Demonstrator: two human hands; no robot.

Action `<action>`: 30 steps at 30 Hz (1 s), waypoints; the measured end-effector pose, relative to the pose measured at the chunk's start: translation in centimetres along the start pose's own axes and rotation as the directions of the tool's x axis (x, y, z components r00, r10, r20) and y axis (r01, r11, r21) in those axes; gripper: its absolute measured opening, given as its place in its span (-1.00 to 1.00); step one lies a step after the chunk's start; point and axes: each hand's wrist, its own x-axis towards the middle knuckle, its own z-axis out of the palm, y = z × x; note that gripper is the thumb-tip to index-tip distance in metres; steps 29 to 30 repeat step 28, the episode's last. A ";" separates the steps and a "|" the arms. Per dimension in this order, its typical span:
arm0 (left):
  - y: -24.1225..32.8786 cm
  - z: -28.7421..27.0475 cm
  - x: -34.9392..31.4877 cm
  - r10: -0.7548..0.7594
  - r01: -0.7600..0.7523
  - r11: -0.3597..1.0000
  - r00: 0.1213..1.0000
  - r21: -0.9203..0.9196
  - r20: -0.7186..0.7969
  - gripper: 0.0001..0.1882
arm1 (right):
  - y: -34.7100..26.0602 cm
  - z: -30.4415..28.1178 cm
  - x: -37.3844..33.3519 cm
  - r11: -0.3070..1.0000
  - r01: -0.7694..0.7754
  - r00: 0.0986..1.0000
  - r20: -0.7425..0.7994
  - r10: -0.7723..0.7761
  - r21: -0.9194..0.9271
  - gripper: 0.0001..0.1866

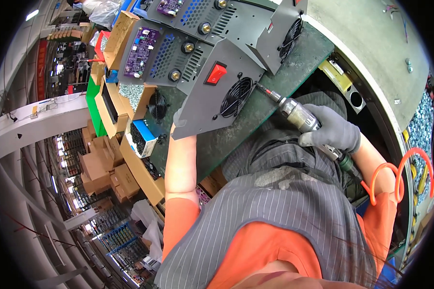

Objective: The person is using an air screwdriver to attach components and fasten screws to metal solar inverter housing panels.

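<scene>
In my gloved right hand point(329, 127) is a pneumatic screwdriver point(296, 114), my fingers wrapped round its body. Its bit reaches the edge of a black fan guard point(236, 98) on the grey metal panel point(197, 106). A red rocker switch point(216, 73) sits in the same panel, beside the guard. My left hand point(177, 117) is mostly behind the panel's near left corner; only a bit of grey glove shows, and its fingers are hidden. The panel is joined to a vented grey housing with a purple circuit board point(142, 52) and brass fittings point(188, 47).
A second similar housing point(243, 24) stands behind, with its own fan guard point(290, 37). Loose on the green bench point(217, 149) lies a black fan point(157, 105). Left are a box of black screws point(141, 138) and cardboard boxes point(112, 110). An orange coiled hose point(395, 168) trails right.
</scene>
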 end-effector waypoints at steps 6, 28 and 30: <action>-1.3 -0.5 0.6 -0.063 0.075 0.985 0.995 -0.156 0.083 -0.68 | -0.7 -0.8 -2.2 0.999 -0.054 0.998 -0.008 0.054 -0.002 -0.36; 5.7 -3.3 2.0 0.068 -0.002 0.849 0.992 -0.528 0.106 -0.23 | 3.9 -8.8 -9.6 0.757 -0.588 0.715 -0.253 0.651 0.286 -0.57; 5.7 -3.3 2.0 0.068 -0.002 0.849 0.992 -0.528 0.106 -0.23 | 3.9 -8.8 -9.6 0.757 -0.588 0.715 -0.253 0.651 0.286 -0.57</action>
